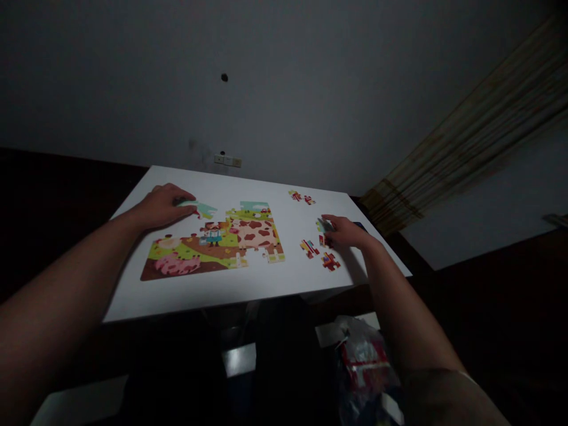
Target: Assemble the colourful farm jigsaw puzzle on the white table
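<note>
A partly joined jigsaw puzzle (pixel 255 234) lies on the white table, showing a spotted cow, a pig and a figure in blue. My left hand (pixel 164 207) is at its upper left, fingers closed on a teal-and-green puzzle piece (pixel 206 210) that lies apart from the joined part. To the right, my right hand (pixel 346 232) has its fingertips pinched on a puzzle piece (pixel 325 225), partly hidden by the fingers. Just below that hand are a striped loose piece (pixel 309 248) and a red-and-yellow loose piece (pixel 331 261).
Two more loose pieces (pixel 302 197) lie near the far edge of the white table (pixel 213 296). A dark flat object (pixel 360 225) is partly hidden behind my right hand. Below the table's front edge sits a clear plastic bag (pixel 364 361). A curtain (pixel 465 118) hangs at the right.
</note>
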The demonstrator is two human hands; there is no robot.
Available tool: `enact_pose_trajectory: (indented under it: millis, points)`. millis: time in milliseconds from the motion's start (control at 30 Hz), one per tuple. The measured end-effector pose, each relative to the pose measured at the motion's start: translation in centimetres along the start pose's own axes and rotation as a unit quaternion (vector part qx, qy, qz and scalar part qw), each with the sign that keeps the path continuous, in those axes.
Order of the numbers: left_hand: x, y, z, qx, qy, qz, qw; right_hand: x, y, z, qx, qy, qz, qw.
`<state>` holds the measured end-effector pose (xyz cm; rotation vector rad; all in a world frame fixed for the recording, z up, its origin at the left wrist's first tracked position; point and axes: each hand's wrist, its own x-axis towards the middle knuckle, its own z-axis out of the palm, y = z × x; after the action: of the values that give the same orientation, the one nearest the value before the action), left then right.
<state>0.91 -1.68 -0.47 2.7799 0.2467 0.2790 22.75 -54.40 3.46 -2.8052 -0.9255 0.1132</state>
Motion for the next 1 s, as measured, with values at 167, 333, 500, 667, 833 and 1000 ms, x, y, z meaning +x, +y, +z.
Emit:
enact_pose_trajectory:
  millis: [167, 333, 500, 667, 833, 1000]
  points:
    - [0.3, -0.4, 0.2, -0.004, 0.010, -0.001, 1.000, 1.7, -0.4, -1.0, -0.003, -0.080, 0.004, 0.997]
    - [0.5, -0.7, 0.4, 0.007, 0.007, -0.003, 1.000, 2.0, -0.5, -1.2, 0.024, -0.083, -0.020, 0.996]
    - [0.7, -1.2, 0.7, 0.008, 0.005, 0.000, 1.000, 1.6, -0.1, -0.9, 0.062, -0.084, 0.015, 0.994]
    - [0.6, -1.2, 0.8, 0.002, 0.016, -0.006, 1.000, 1.5, -0.6, -0.6, 0.104, -0.071, -0.004, 0.992]
    - [0.4, -1.1, 0.9, 0.003, 0.023, -0.016, 1.000, 2.3, -0.7, -0.1, 0.124, -0.044, 0.008, 0.991]
    - [0.4, -1.3, 1.2, -0.007, 0.030, -0.013, 0.999, 4.2, -2.4, -0.4, 0.120, 0.004, -0.052, 0.991]
